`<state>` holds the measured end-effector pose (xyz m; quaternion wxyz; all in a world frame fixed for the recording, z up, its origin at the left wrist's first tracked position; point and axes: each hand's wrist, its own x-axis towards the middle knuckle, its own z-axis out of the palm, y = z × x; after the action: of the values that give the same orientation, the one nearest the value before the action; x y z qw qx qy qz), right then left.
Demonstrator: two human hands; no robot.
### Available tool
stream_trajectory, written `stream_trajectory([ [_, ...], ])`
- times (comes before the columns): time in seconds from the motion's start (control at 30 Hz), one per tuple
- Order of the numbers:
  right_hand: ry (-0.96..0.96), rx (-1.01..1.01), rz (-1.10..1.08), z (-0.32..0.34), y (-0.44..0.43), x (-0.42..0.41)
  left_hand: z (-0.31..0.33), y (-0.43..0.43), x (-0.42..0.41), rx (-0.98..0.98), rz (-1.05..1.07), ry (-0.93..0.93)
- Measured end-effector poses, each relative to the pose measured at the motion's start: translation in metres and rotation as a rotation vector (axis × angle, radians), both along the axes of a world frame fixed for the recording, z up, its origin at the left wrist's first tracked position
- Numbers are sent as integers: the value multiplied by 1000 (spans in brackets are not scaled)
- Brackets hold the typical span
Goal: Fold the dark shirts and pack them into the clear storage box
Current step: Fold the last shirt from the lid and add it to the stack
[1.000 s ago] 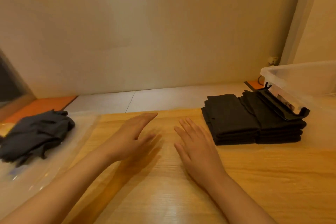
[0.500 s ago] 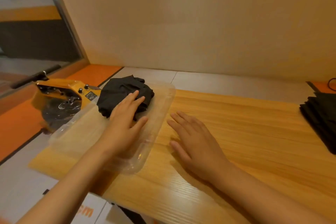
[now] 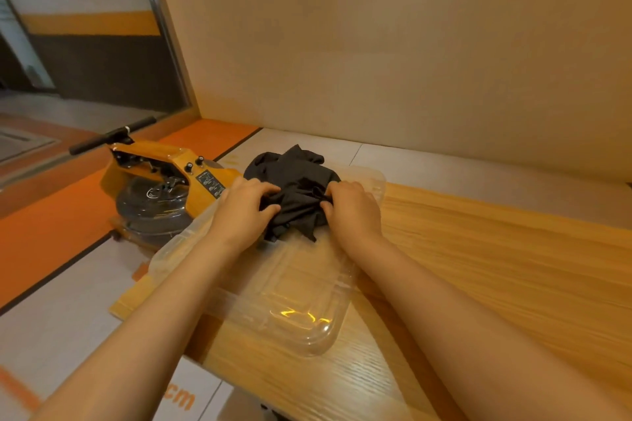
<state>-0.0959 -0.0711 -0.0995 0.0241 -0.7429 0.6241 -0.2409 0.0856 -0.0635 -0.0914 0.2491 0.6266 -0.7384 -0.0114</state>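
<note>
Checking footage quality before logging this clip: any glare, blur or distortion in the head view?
Head view: warm, dim lighting; yellow glare on the clear plastic lid, near corner; streaky blur across the wooden table at right; wide-angle bending of the metal frame; the crumpled dark shirt shows little fold detail.

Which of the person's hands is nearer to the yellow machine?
Left. The left hand grips the dark shirt just beside the yellow machine; the right hand grips the shirt's far side.
</note>
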Motion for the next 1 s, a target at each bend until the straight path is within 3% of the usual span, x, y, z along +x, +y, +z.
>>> stream_trajectory([
  [0.1, -288, -7, 45, 8, 7, -12, 4, 4, 3, -55, -42, 14],
  [0.37, -809, -109, 12, 54, 36, -72, 50, 28, -36, -111, -167, 383],
  [0.6, -939, -354, -130, 75, 95, -149, 76, 57, -107, -106, -378, 498],
  [0.8, -979, -541, -180, 103, 150, -214, 111, 83, -185, 121, -617, 522],
  [1.0, -889, -354, -355, 89, 171, -267, 95, 72, -245, -32, -557, 148],
])
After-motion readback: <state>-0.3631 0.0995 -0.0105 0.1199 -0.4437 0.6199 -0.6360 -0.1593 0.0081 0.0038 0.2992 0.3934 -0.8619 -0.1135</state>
